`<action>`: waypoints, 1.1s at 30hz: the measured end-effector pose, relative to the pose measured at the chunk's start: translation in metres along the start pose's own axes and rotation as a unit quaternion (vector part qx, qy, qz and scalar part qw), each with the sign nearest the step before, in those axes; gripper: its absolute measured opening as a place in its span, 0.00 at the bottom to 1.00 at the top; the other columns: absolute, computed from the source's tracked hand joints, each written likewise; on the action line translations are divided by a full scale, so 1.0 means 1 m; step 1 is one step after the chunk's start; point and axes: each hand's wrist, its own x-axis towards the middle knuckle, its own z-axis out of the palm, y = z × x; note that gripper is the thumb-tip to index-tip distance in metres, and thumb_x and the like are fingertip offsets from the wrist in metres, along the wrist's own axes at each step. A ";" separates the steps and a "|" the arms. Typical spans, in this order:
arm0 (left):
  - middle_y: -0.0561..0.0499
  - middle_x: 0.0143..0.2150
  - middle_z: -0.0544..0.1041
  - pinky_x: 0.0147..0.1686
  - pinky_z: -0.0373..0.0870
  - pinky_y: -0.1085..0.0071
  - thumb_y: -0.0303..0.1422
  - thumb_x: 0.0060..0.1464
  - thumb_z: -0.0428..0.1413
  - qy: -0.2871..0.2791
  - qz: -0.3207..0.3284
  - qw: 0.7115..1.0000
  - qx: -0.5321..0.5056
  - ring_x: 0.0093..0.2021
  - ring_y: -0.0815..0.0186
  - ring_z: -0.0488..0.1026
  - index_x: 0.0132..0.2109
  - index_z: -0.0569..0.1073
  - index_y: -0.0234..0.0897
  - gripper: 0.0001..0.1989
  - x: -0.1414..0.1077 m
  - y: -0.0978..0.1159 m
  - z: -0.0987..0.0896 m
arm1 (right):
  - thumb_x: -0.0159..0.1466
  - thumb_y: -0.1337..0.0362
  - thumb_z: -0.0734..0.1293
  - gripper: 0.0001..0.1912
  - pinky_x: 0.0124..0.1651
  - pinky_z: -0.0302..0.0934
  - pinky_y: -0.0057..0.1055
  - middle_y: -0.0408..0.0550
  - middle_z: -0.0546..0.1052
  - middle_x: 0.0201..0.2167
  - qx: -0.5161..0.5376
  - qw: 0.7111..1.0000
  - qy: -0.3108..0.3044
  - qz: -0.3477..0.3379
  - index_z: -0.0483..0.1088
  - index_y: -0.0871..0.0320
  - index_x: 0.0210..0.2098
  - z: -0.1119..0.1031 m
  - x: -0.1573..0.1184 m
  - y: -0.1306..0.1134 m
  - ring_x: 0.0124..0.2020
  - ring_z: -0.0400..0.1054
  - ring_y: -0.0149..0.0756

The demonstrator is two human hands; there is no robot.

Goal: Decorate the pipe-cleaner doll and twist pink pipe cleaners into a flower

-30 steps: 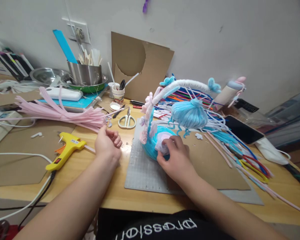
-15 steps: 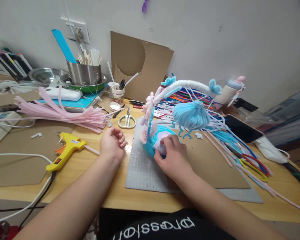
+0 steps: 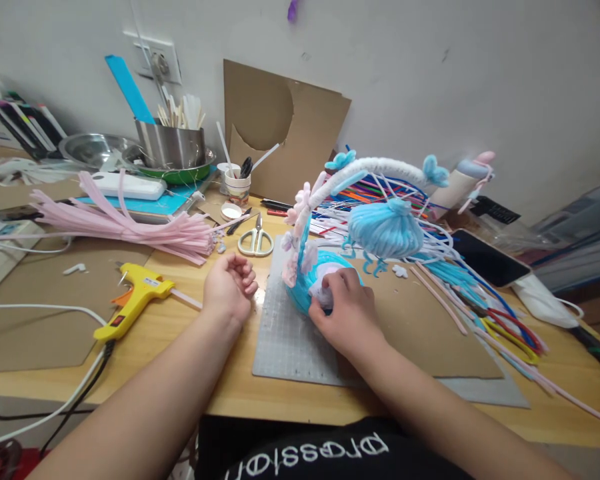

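Note:
My right hand [image 3: 347, 310] pinches a fuzzy white piece [image 3: 322, 293] on the round blue base [image 3: 297, 297] of a pipe-cleaner craft. From that base a white arch [image 3: 375, 165] rises, with pink flowers on its left side and blue bows on top. A pleated blue lampshade shape [image 3: 386, 230] hangs under the arch. My left hand [image 3: 230, 287] rests palm up on the table, left of the craft, with its fingers curled in and nothing visible in them.
A yellow glue gun [image 3: 139, 297], scissors [image 3: 256, 241] and pink pipe cleaners [image 3: 130, 223] lie to the left. Under the craft are a grey cutting mat [image 3: 275, 347] and cardboard [image 3: 430, 333]. A phone [image 3: 490, 258] and coloured pipe cleaners [image 3: 445, 280] are at right.
The whole view has shifted very slightly. Both hands and the craft keep the same positions relative to each other.

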 end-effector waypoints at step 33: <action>0.56 0.18 0.58 0.12 0.46 0.80 0.28 0.49 0.46 -0.026 -0.033 0.999 0.030 0.14 0.74 0.52 0.22 0.62 0.34 0.09 0.003 -0.002 -0.002 | 0.62 0.63 0.65 0.11 0.52 0.53 0.45 0.46 0.75 0.46 0.186 0.974 -0.077 -0.106 0.71 0.49 0.44 -0.013 0.007 0.047 0.49 0.66 0.42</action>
